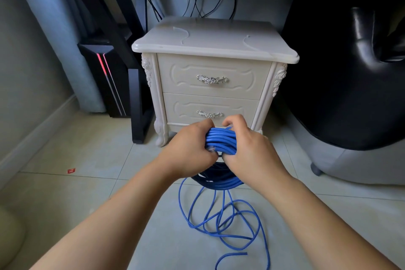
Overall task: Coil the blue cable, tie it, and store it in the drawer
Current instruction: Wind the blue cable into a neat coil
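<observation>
A: Nearest first. What's low in the frame?
B: The loose tail of the blue cable [219, 223] lies in slack, tangled loops on the floor [87, 155], bottom centre. Not yet wound in.

A: Hands?
B: Mid-frame, just above that. The left hand [188, 149] has its fingers curled round the coil [221, 141] from the left. The right hand [247, 149] wraps it from the right. Both are clamped on the bundle and it hangs below them off the floor.

A: Handling?
B: My guess is light for its bulk. The jacket looks smooth, so a bit slippery. It's springy rather than limp, and the turns will likely fan out if the grip slackens. Best to keep one hand tight round the bunched top of the coil, feed the tail in with the other, and tie right at that pinch.

A: Further back?
B: A white nightstand [214, 49] sits centre frame, just behind the hands, with the lower drawer [186, 107] and the upper drawer [182, 74] both closed. Two thin pale strips [182, 35] lie on its top, possibly ties, but I can't tell.

A: Edges?
B: A PC tower [107, 76] stands on the left and a black chair [350, 85] on the right.
</observation>
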The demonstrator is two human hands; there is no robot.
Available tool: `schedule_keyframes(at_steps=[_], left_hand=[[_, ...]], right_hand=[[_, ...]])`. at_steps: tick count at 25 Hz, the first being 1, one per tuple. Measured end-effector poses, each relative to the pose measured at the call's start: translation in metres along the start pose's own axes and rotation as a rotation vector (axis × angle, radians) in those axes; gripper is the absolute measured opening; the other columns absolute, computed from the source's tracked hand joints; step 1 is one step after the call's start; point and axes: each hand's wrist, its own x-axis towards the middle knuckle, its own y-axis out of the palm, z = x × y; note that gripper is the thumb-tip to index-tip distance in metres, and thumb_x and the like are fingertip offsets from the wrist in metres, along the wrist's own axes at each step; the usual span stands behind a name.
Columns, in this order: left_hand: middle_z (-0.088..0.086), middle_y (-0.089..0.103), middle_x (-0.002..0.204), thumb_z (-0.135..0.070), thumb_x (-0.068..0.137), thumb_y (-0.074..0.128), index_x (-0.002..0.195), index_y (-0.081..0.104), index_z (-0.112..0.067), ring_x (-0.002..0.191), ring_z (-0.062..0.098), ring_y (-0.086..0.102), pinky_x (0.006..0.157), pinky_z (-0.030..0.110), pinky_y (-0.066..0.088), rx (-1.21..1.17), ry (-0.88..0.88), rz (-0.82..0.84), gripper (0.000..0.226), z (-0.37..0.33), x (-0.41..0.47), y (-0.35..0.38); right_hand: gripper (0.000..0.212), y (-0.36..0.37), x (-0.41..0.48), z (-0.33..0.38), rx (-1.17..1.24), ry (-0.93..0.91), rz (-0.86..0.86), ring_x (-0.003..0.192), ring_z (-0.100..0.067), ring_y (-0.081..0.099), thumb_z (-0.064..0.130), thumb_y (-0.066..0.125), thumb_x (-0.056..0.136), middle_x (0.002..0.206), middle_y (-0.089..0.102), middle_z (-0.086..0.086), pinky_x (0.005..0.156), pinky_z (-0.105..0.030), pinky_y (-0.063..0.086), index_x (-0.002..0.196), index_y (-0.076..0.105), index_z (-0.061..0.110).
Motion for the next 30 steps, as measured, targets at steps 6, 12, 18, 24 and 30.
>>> schedule_keyframes(at_steps=[6, 12, 18, 24, 30], left_hand=[[-0.007, 0.052, 0.059, -0.004, 0.076, 0.059, 0.078, 0.053, -0.017, 0.051, 0.004, 0.045, 0.047, 0.014, 0.033, -0.166, -0.043, -0.119, 0.014, 0.002, -0.004, -0.009], [-0.010, 0.040, 0.052, 0.001, 0.076, 0.060, 0.069, 0.047, -0.016, 0.044, 0.007, 0.033, 0.044, 0.017, 0.028, -0.401, -0.197, -0.213, 0.022, 0.005, 0.000, -0.013], [-0.001, 0.044, 0.058, -0.011, 0.059, 0.055, 0.072, 0.050, -0.013, 0.060, 0.019, 0.040, 0.063, 0.035, 0.036, -0.782, -0.362, -0.395, 0.014, 0.005, 0.004, -0.016], [0.005, 0.053, 0.066, 0.003, 0.082, 0.053, 0.081, 0.055, -0.008, 0.063, 0.018, 0.051, 0.064, 0.033, 0.045, -1.228, -0.492, -0.426, 0.012, -0.013, 0.001, 0.002], [-0.007, 0.067, 0.112, -0.032, 0.061, 0.076, 0.114, 0.060, -0.017, 0.108, 0.013, 0.062, 0.102, 0.039, 0.042, -1.026, -0.387, 0.098, 0.057, -0.005, -0.007, 0.007]], right_hand=[[0.053, -0.007, 0.008, -0.018, 0.498, 0.220, 0.204, 0.088, -0.006, 0.068, 0.054, 0.075, 0.055, 0.092, 0.071, 0.015, 0.087, -0.038, 0.055, 0.104, 0.059, 0.042], [0.062, -0.008, 0.009, -0.023, 0.761, 0.224, 0.196, 0.087, -0.007, 0.069, 0.053, 0.083, 0.054, 0.094, 0.073, 0.011, 0.075, -0.025, 0.050, 0.109, 0.063, 0.032], [0.058, -0.005, 0.007, -0.017, 0.635, 0.320, 0.177, 0.086, -0.015, 0.071, 0.059, 0.083, 0.060, 0.100, 0.070, 0.010, 0.074, -0.039, 0.061, 0.107, 0.053, 0.045], [0.039, 0.030, 0.004, 0.013, 1.212, 0.495, -0.122, 0.090, -0.017, 0.072, 0.016, 0.075, 0.081, 0.103, 0.070, -0.004, 0.073, -0.043, 0.062, 0.110, 0.053, 0.028], [0.038, 0.011, 0.021, -0.011, 1.249, 0.614, -0.331, 0.073, -0.024, 0.051, -0.009, 0.058, 0.071, 0.081, 0.053, -0.005, 0.056, -0.028, 0.045, 0.092, 0.060, 0.023]])
